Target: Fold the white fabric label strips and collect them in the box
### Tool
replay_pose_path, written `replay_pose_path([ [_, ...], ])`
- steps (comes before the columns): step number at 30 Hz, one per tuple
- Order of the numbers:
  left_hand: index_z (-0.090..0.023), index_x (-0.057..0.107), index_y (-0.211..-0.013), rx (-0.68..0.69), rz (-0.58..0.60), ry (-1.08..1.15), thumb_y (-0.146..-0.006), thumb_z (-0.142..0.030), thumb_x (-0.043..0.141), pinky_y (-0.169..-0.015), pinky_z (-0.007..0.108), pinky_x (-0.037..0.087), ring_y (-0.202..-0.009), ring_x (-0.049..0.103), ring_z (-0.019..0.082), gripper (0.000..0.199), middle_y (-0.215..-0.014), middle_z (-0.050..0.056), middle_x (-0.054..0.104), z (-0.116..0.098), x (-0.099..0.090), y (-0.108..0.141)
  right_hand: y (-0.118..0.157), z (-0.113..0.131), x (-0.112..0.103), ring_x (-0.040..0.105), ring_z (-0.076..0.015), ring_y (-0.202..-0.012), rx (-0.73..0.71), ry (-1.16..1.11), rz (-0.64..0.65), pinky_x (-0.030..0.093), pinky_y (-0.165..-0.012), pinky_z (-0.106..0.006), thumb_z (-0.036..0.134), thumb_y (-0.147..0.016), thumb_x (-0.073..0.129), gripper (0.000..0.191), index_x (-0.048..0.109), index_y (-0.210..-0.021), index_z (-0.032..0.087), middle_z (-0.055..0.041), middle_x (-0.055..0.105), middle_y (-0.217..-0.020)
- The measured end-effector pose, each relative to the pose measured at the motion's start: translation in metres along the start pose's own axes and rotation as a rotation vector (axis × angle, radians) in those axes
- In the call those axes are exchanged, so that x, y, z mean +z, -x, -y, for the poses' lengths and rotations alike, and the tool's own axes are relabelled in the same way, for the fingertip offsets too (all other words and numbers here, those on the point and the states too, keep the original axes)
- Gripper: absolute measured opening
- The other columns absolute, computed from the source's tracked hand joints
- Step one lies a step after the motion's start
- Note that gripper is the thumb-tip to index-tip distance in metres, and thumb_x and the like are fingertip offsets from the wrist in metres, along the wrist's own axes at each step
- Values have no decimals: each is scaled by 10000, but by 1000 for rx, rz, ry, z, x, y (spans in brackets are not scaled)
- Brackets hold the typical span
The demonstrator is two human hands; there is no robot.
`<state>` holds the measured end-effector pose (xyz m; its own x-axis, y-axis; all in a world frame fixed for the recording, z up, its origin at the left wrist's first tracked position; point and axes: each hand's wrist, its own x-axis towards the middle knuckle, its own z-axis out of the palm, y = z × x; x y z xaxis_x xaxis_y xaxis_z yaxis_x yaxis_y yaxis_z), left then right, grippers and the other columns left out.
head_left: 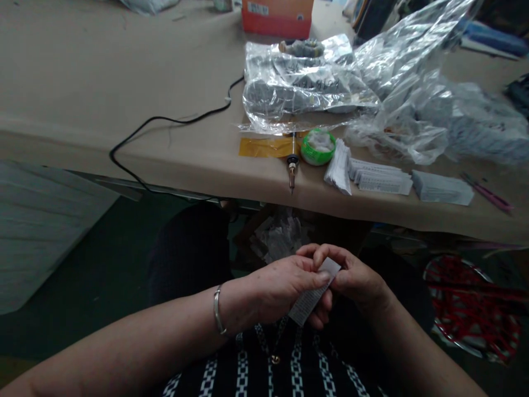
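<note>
A small white printed paper slip (311, 298) is in my hands above my lap, tilted with its upper end to the right. My left hand (289, 284) is closed on it, thumb flat on the printed face and fingers behind. At the slip's upper end, my right hand (359, 278) has its thumb and bent fingers pinched close to the edge. Its fingertips are partly hidden behind the paper. On the table edge ahead lie a folded white bundle (339, 168), a fanned stack of printed slips (382, 176) and another slip stack (442, 187).
A pen-like tool with a metal tip (292, 168) juts toward me beside amber tape (264, 147) and a green ring-shaped holder (317, 148). Behind are plastic bags (306, 94), a black cable (165, 118) and a red box (276, 19). Pink tweezers (490, 194) lie right; a basket (430, 275) holds red strands.
</note>
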<state>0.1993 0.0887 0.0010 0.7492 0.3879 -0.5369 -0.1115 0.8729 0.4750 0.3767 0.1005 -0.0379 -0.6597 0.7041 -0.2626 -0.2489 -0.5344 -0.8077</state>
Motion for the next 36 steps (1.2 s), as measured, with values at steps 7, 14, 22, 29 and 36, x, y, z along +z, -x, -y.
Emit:
replay_pose_path([
  [7, -126, 586, -762, 14, -61, 88, -784, -444, 637, -504, 204, 453, -495, 552, 81, 323, -641, 0, 576, 11, -5, 17, 23, 1, 25, 601, -197, -1067, -163, 659, -298, 486, -904, -328, 304, -802, 652, 415, 561, -1206, 291, -44, 614, -1197],
  [14, -126, 603, -819, -11, -93, 166, -775, -402, 658, -523, 204, 460, -509, 558, 84, 285, -638, 0, 570, 21, -4, 26, 33, -4, 50, 585, -209, -1050, -385, 1285, -351, 504, -881, -339, 285, -905, 518, 340, 525, -1230, 185, -100, 629, -1120],
  [22, -125, 593, -774, 1, -100, 163, -704, -459, 714, -501, 202, 436, -489, 541, 82, 362, -617, -7, 556, 20, -3, 26, 33, -9, 51, 591, -200, -1033, -350, 1279, -327, 507, -871, -330, 277, -920, 491, 301, 543, -1203, 188, -92, 638, -1089],
  [29, -132, 565, -756, 93, -134, 136, -771, -455, 636, -502, 206, 410, -502, 526, 81, 331, -633, -17, 529, 22, -3, 24, 26, -4, 51, 659, -140, -848, -145, 751, -486, 533, -734, -222, 346, -865, 578, 294, 568, -1138, 237, -25, 678, -967],
  [36, -143, 530, -644, 282, -268, -10, -817, -470, 555, -536, 218, 387, -519, 477, 85, 371, -571, -16, 504, 20, -6, 20, -4, 2, 57, 564, -107, -426, 92, 174, -475, 459, -439, -212, 416, -750, 692, 267, 564, -781, 184, 35, 611, -543],
])
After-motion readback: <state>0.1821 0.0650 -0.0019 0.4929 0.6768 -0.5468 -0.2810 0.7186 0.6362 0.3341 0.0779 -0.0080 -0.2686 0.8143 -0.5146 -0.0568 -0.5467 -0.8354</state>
